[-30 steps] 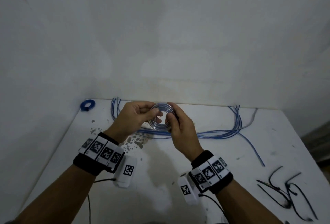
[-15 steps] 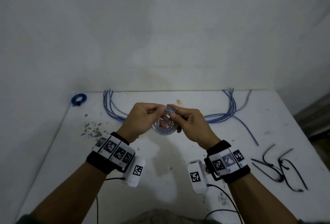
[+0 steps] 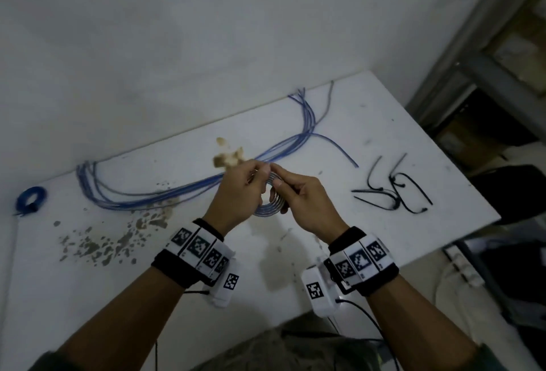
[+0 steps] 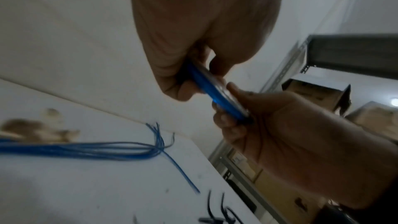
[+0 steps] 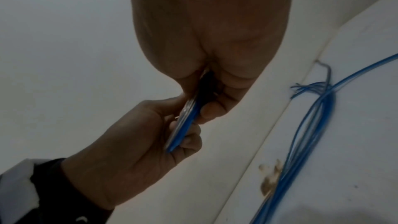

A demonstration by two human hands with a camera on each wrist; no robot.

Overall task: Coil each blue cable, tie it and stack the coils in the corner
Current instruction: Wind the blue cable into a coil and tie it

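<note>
A small blue cable coil [image 3: 270, 206] is held above the white table [image 3: 384, 122] between both hands. My left hand [image 3: 242, 190] pinches its left side and my right hand [image 3: 298, 196] pinches its right side, thumbs meeting at the top. The left wrist view shows the blue coil [image 4: 217, 94] edge-on between the fingers; in the right wrist view the coil [image 5: 185, 123] is also edge-on. A tied blue coil [image 3: 29, 199] lies in the far left corner. Several loose blue cables [image 3: 183, 187] run along the wall.
Several black cable ties [image 3: 393, 190] lie on the table to the right of my hands. Brown chipped patches [image 3: 97, 246] mark the tabletop at left. The table's right edge drops off to metal shelving [image 3: 487, 60] and boxes.
The view has swung right and tilted. Both hands keep hold of the coil, which now hangs lower between them, closer to the black ties.
</note>
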